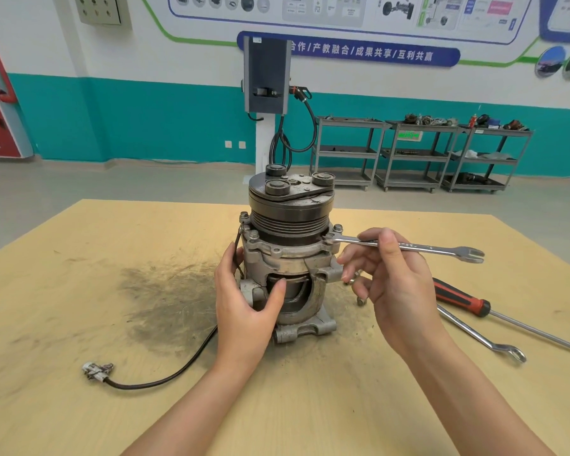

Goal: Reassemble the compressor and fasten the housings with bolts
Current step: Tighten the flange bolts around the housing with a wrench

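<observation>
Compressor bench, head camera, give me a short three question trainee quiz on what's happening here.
1. True or false: the right hand holds a wrench set on a bolt of the compressor.
2. What does the left hand do? A steadies the compressor body; B lifts the screwdriver.
3. Fill in: a second wrench lies on the ___.

Key: 1 true; 2 A; 3 table.

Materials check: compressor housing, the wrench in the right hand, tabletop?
Compressor housing: looks like cast aluminium, dull grey, rough matte surface. Wrench in the right hand: likely chromed steel, mirror-bright highlights. Tabletop: wood-based board, probably plywood, tan with visible grain, smudged dark.
</observation>
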